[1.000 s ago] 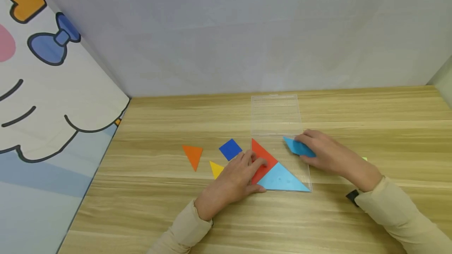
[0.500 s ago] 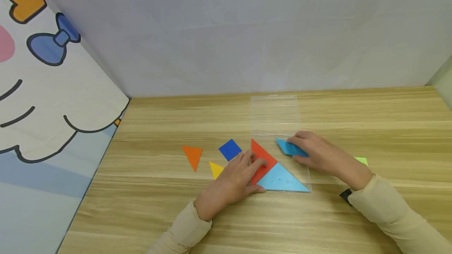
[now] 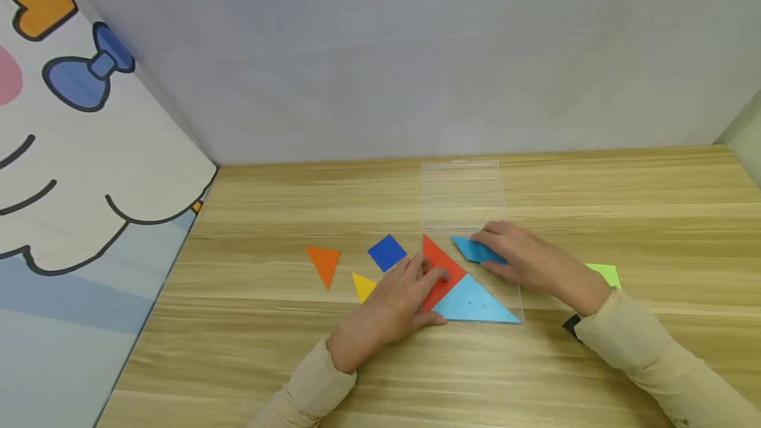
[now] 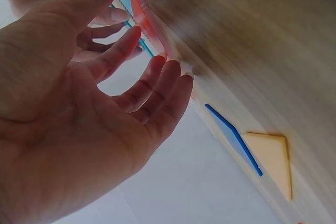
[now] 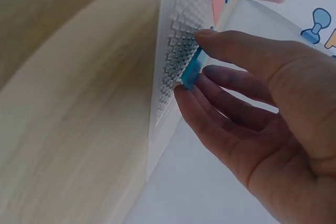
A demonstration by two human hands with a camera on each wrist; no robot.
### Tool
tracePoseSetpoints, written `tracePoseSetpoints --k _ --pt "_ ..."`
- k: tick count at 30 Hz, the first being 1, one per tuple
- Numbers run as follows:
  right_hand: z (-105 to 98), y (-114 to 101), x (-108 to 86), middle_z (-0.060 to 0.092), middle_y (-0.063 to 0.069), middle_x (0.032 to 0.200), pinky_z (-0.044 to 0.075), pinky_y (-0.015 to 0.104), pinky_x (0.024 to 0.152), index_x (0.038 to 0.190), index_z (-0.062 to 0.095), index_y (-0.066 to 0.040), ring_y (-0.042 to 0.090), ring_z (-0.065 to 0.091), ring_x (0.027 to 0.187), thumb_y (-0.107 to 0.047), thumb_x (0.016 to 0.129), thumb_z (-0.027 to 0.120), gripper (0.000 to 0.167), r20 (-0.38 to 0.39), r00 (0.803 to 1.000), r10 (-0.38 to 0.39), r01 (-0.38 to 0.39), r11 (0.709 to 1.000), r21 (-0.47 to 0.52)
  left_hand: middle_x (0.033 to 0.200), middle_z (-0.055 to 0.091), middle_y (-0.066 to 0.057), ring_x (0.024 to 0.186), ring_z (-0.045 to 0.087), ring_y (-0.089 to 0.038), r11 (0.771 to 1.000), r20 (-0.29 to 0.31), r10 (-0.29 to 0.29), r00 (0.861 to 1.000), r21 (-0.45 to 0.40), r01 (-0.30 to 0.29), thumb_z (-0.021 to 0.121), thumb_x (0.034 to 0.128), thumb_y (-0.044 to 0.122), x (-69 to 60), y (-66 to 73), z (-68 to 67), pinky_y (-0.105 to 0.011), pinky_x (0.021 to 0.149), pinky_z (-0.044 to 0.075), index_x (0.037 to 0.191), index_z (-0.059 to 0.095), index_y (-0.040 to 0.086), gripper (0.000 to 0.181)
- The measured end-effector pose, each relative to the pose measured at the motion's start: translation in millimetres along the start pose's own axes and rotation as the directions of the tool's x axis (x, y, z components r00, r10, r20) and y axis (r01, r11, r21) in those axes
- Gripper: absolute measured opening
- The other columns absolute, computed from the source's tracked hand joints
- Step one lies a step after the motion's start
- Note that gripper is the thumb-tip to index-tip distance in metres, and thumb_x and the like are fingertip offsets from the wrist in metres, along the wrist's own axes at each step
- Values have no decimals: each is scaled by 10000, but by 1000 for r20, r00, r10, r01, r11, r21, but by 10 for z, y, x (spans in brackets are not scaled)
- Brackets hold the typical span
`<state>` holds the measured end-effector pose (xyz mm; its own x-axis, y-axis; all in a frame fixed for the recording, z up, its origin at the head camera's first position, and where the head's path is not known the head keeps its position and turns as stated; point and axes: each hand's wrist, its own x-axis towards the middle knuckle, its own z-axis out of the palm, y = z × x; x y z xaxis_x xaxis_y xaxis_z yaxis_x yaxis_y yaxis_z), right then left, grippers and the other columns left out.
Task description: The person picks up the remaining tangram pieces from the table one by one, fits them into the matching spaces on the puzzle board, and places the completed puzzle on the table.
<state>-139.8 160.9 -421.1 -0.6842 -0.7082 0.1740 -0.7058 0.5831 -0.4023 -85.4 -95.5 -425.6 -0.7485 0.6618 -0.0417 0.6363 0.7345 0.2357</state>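
Observation:
My right hand (image 3: 529, 263) pinches a mid-blue flat tangram piece (image 3: 468, 249) between thumb and fingers, over the upper part of a clear plastic tray (image 3: 509, 292). In the right wrist view this piece (image 5: 192, 70) stands tilted beside the tray's bumpy surface (image 5: 181, 32). A red triangle (image 3: 441, 263) and a light blue triangle (image 3: 475, 302) lie edge to edge in the tray. My left hand (image 3: 389, 306) rests at the tray's left side, fingers loosely bent over the red triangle, thumb by the lower edge. Its palm (image 4: 79, 129) holds nothing.
Left of the tray lie a dark blue square (image 3: 387, 252), a partly covered yellow piece (image 3: 363, 286) and an orange triangle (image 3: 325, 265). A clear lid (image 3: 462, 194) lies behind. Near my right forearm are a lime-green piece (image 3: 606, 274) and a black piece (image 3: 571, 326).
My right hand has moved left over the tray with the mid-blue piece, nearer the red triangle. More of the lime-green piece shows. My left hand has stayed in place.

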Motion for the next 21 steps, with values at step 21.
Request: tracePoseSetpoints --k 21 --pt "54 -64 142 650 168 1116 539 485 896 1199 650 86 345 627 1040 1 897 763 334 24 999 -28 27 1000 6 1174 522 -94 1006 504 -227 1000 -23 20 1000 7 -20 799 877 438 -18 -1 -8 -303 838 461 1257 576 134 535"
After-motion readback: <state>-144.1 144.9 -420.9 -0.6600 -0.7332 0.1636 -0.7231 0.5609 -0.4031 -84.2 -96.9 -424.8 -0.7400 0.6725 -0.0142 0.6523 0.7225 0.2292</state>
